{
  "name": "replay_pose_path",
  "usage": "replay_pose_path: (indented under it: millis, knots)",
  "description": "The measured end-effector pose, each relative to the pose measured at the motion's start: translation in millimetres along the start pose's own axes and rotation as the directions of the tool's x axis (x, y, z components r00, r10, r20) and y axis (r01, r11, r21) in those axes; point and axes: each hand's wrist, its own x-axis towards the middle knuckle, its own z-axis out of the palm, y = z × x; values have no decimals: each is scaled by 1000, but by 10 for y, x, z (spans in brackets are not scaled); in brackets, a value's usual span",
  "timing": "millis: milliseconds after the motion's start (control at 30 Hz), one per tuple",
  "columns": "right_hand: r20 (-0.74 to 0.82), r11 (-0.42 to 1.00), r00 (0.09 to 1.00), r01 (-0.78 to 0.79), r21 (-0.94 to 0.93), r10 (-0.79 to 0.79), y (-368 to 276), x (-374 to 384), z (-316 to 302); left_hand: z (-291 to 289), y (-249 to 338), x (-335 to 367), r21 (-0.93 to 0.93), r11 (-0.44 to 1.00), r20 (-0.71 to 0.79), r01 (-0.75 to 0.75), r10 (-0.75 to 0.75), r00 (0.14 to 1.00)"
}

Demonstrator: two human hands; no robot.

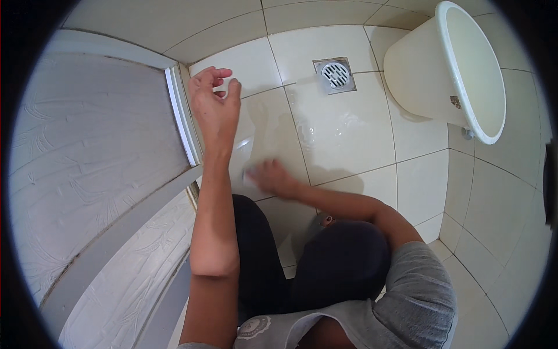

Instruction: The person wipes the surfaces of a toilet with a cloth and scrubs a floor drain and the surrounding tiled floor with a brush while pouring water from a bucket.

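Observation:
My left hand (pixel 214 107) is raised beside the door frame. Its fingers are bent, with a gap between them and the thumb, and nothing shows in it. Lower down and to the right, my right hand (pixel 278 178) is smeared by motion close over the wet tiled floor (pixel 343 136). A small whitish thing (pixel 250 176) pokes out at its fingertips on the left side; its kind is too blurred to tell. My bent knees in dark trousers lie just below this hand.
A round floor drain (pixel 335 75) in a square metal plate lies ahead. Tipped against the wall at the far right is a cream bucket (pixel 415 70). A pale panelled door (pixel 104 116) with a whitish frame stands along my left side.

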Motion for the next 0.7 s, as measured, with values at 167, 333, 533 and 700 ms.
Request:
replay_pose_path:
  millis: [167,333,533,700]
  knots:
    - [-547,799,602,-548,248,582,1422,122,-594,-255,-82,59,-2,992,-82,124,-124,989]
    - [-118,832,922,-271,485,370,806,579,-571,-508,-126,153,-163,973,-231,167,-202,952]
    - [-180,963,954,-256,-81,238,305,1454,-527,-465,-169,171,-237,957,-237,167,-224,946]
    - [-533,711,544,-682,170,648,1500,966,-707,-535,-193,185,-235,949,-199,209,-257,946]
